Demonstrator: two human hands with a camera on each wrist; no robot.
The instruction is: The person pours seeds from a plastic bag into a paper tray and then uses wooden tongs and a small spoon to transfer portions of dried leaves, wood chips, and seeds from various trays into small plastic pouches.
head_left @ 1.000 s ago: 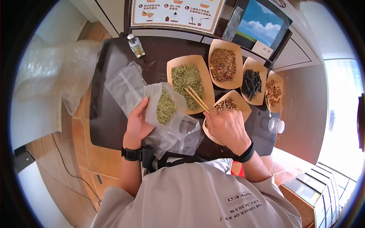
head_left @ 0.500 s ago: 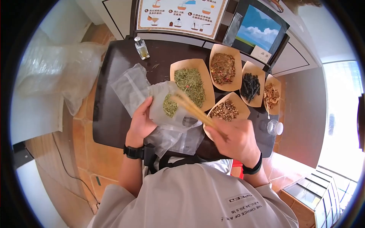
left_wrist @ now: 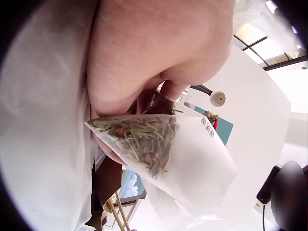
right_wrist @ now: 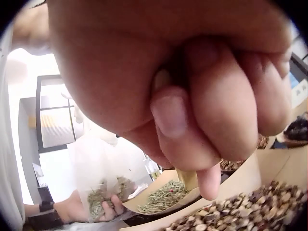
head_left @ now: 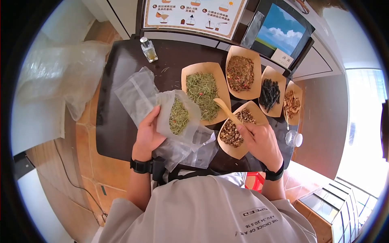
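Note:
My left hand [head_left: 149, 135] holds a translucent pouch [head_left: 164, 115], thumb at its side. Dried green herb [head_left: 178, 117] with a few reddish bits fills part of it; in the left wrist view the pouch [left_wrist: 197, 159] bulges below the hand. My right hand [head_left: 263, 143] grips bamboo tongs [head_left: 228, 111], fingers curled round them. Their tips are by the right edge of the paper tray [head_left: 222, 87] of dried green herb. Under the right hand stands a paper tray [head_left: 259, 115] of chopped brown-and-cream pieces [right_wrist: 245, 211].
Farther back are paper trays of reddish mix [head_left: 240, 73], black strips [head_left: 269, 95] and brown slices [head_left: 291, 103]. Flat clear bags [head_left: 190, 154] lie under the pouch. A small glass bottle [head_left: 148, 50] stands back left, a clear jar [head_left: 293, 138] at right.
The tongs first reached into the green herb tray, swung over the pouch, then moved right to the chopped-piece tray. Reddish bits now show in the pouch. The left hand stayed nearly still.

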